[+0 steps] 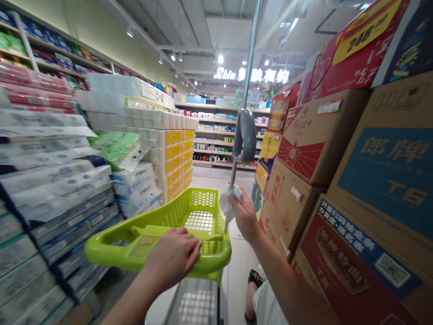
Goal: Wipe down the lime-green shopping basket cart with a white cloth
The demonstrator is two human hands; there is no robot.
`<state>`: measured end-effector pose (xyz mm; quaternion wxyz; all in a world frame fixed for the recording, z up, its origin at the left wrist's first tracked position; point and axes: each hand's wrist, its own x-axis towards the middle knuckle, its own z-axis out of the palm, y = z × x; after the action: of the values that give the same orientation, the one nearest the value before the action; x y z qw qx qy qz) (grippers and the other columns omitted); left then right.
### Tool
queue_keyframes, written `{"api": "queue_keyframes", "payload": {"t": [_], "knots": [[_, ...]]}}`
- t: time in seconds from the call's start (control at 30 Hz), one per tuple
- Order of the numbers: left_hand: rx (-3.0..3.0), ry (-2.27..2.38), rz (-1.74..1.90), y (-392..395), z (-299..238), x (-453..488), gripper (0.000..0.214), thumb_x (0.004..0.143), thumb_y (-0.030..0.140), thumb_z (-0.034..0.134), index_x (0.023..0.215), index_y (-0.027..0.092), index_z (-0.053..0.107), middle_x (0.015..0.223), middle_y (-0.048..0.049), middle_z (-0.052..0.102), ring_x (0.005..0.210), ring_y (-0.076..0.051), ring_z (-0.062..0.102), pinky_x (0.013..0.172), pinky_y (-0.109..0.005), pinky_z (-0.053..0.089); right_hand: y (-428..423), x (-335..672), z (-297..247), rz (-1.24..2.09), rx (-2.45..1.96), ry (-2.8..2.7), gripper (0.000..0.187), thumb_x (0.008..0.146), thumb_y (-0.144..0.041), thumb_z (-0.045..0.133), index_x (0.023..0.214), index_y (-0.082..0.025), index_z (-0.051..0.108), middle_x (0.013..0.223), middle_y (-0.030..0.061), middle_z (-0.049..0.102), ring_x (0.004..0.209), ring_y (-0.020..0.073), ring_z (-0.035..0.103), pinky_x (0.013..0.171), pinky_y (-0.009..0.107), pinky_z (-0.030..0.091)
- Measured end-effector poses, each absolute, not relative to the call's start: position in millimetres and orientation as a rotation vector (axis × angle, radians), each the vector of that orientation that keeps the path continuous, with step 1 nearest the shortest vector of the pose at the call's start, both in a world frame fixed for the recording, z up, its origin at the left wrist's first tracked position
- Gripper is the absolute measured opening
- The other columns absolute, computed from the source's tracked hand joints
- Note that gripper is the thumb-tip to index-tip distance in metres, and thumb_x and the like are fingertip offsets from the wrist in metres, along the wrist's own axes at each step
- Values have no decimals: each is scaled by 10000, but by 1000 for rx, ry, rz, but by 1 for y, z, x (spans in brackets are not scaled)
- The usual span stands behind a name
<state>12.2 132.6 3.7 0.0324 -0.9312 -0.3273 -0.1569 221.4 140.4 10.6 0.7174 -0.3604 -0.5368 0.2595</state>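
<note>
My left hand [172, 259] lies palm down on the rear rim of a lime-green shopping basket [111, 246] that sits on a cart frame, fingers curled over the edge. My right hand [244, 215] is raised at the basket's right side. It is closed on a crumpled white cloth [227, 201] pressed round a thin metal pole [252, 54]. The pole rises from the cart toward the ceiling and carries a grey curved hook piece [246, 135].
Stacked packs of tissue and paper rolls [50, 180] line the left of the aisle. Cardboard boxes [355, 180] are piled high on the right, close to my right arm. Shelves [216, 135] stand at the far end. My sandalled foot [253, 280] shows on the pale floor.
</note>
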Motion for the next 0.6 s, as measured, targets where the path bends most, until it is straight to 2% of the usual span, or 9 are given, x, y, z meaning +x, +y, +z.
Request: {"api": "queue_keyframes", "payload": {"t": [0.23, 0.33, 0.47, 0.6], "knots": [[-2824, -1052, -500, 128, 3, 13, 431, 948, 323, 362, 649, 198, 647, 726, -66, 701, 749, -227, 593, 734, -371, 413, 128, 207, -60, 644, -913, -1080, 513, 816, -604, 626, 1124, -195, 606, 946, 41, 677, 814, 174, 613, 751, 284, 509], [-2862, -1068, -528, 128, 2, 14, 410, 941, 336, 376, 678, 208, 663, 725, -51, 704, 773, -218, 617, 775, -370, 435, 121, 209, -67, 696, -929, -1057, 498, 804, -577, 649, 1120, -193, 621, 980, 51, 695, 848, 190, 628, 774, 297, 514], [-2982, -1114, -690, 135, 4, 19, 280, 881, 287, 467, 1030, 254, 701, 1008, -51, 743, 959, -236, 662, 930, -420, 458, 120, 216, -24, 645, -876, -1069, 473, 840, -498, 631, 1203, -197, 591, 1056, 60, 695, 908, 199, 641, 790, 305, 519], [-3088, -1179, -1173, 140, 18, 39, 447, 851, 287, 483, 1280, 211, 581, 1269, -107, 653, 1141, -251, 624, 1010, -436, 473, 123, 213, 9, 519, -772, -1067, 459, 860, -457, 614, 1242, -207, 569, 1076, 48, 695, 906, 184, 654, 804, 299, 526]]}}
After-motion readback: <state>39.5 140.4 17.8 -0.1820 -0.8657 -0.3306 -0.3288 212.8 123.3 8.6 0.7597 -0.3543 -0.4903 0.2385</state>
